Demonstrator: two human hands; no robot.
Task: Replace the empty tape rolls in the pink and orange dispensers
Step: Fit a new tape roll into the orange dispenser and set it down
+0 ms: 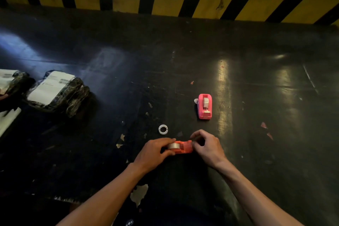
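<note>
Step in hand: you appear to be seating a fresh clear tape roll (173,145) in the orange dispenser (184,147) and drawing its free end toward the cutter end on the right.
Left hand: your left hand (153,152) is curled closed around the roll end of the orange dispenser, thumb near side, fingers over the top; use it to pin the body flat on the dark table (256,82) so it cannot slide.
Right hand: your right hand (207,146) is pinched at the dispenser's right end, fingertips together; it seems to hold the tape's end or the cutter tip, and you cannot tell which from here.
How to do it well: pull the strip straight along the body, keep it untwisted, and press it lightly on the blade; check the roll turns freely on its hub.
Pink dispenser: the pink dispenser (205,106) stands far of your right hand, well apart, with a roll already in its slot.
Empty core: a white empty core (163,129) lies on the table just far of your left hand.
Parcels: wrapped parcels (55,91) sit far left.
Hard to make out: the cutter, the tape's free end and the hub are hidden by your fingers; dim light blurs the roll's edge; the leftmost parcel is cut off.
</note>
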